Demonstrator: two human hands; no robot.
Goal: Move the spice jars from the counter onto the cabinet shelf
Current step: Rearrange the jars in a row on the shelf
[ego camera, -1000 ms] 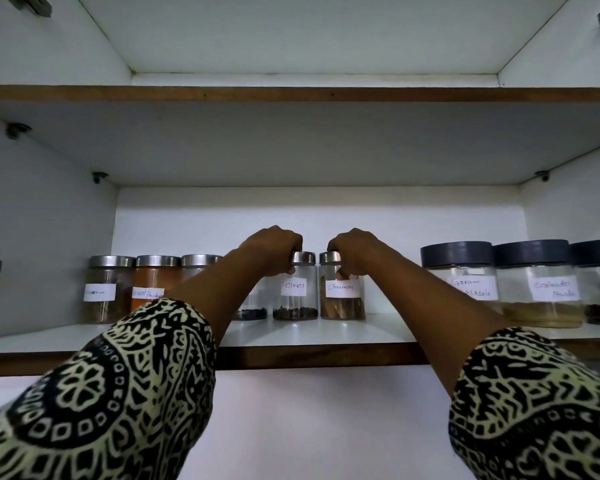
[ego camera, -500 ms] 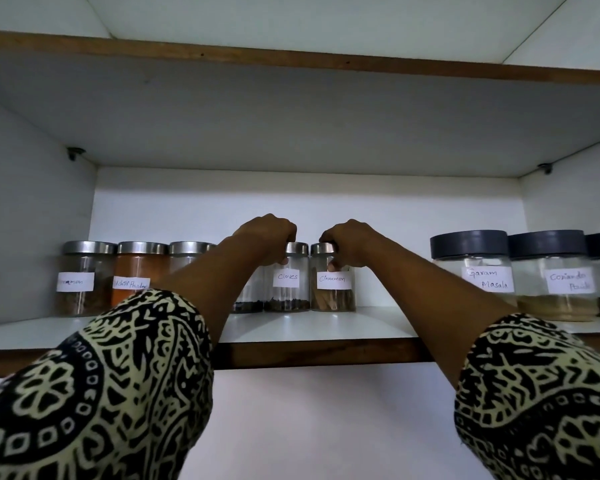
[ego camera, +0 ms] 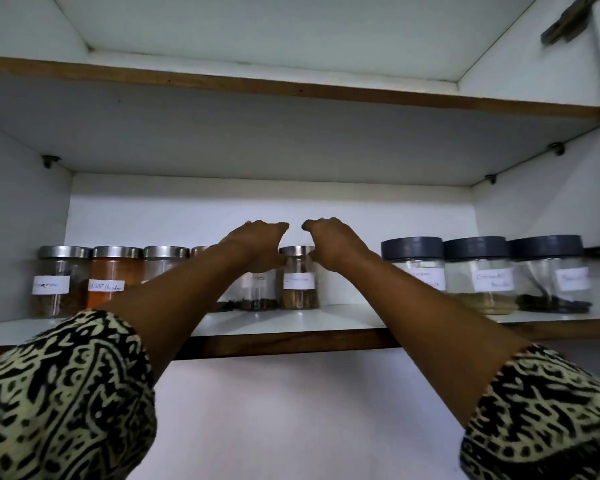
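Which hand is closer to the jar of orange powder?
Left. The left hand is over jars a few places right of the orange powder jar; the right hand is farther right, past another small jar.

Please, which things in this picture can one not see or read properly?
Head view only:
- Fourth steel-lidded jar: the left forearm hides all but its lid edge.
- Jar beside it: lid behind the left hand, label blurred.
- Brown-filled jar's label: blurred, unreadable.
- Rightmost dark-lidded jar's label: blurred.
- The counter: outside the frame.
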